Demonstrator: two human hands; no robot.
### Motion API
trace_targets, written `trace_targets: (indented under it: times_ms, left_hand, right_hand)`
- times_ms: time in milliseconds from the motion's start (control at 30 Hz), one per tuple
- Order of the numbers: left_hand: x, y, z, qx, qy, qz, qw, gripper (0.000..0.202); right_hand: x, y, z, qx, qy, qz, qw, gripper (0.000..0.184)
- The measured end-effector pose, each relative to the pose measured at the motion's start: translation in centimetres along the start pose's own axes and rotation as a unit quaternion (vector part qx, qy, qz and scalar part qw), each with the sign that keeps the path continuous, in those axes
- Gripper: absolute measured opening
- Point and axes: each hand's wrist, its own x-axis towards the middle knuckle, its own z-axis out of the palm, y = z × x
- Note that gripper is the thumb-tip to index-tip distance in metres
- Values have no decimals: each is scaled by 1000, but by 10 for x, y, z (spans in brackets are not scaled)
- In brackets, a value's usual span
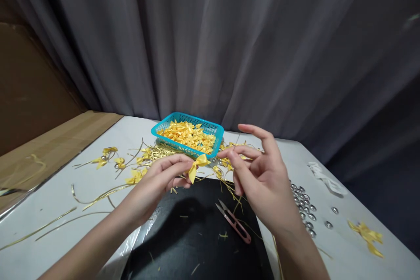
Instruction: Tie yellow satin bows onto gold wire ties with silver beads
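Note:
My left hand [157,181] pinches a small yellow ribbon bow [197,165] by its knot, above the black mat [197,232]. Just to the right of the bow, my right hand [259,173] pinches thumb and forefinger together; what it pinches is too thin to make out, and its other fingers are spread. A teal plastic basket [164,127] filled with finished yellow bows stands just beyond both hands. Pink thread snips [234,221] lie on the mat below my right hand.
Gold wire ties and loose yellow bows [108,157] are scattered over the white table [49,192] on the left. Several small silver beads [305,210] lie at the right, with another yellow bow [367,234] near the right edge. A grey curtain hangs behind.

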Motion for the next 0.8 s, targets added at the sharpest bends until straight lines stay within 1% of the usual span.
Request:
trace_targets:
  times_ms: [33,67,167,200,300,400,467,533,600,667,733,800]
  left_hand:
    - [-1,0,1,-1,-10,1,1000,15]
    - [-2,0,2,2,-21,2,1000,16]
    - [-4,1,4,11,-29,12,999,19]
    - [-4,1,4,14,-25,17,999,19]
    - [-2,1,4,16,0,31,999,20]
    - [-1,2,3,11,36,41,998,18]
    - [-1,3,2,27,48,55,997,18]
    - [-2,6,1,58,49,78,994,20]
    - [-4,8,0,83,51,100,990,21]
    - [-6,8,0,92,61,114,987,20]
    - [-9,8,0,96,65,118,986,20]
    - [-11,7,1,99,58,114,987,21]
  right_hand:
    - [0,1,2,3,-5,20,1000,43]
    - [0,2,4,5,-14,41,999,41]
    - [0,4,10,12,-41,82,996,20]
    - [-1,5,12,18,-44,86,995,18]
    - [-4,5,19,39,-54,88,994,19]
    - [-6,7,21,20,-84,85,993,19]
    - [-6,8,19,-24,-74,42,996,19]
    - [-6,8,15,-82,-46,-29,995,17]
    - [-9,6,10,-133,-24,-89,987,17]
    - [-12,4,8,-163,-8,-138,977,15]
    - [-16,2,7,-194,5,-207,959,9]
    - [-19,1,7,-237,6,-285,929,9]
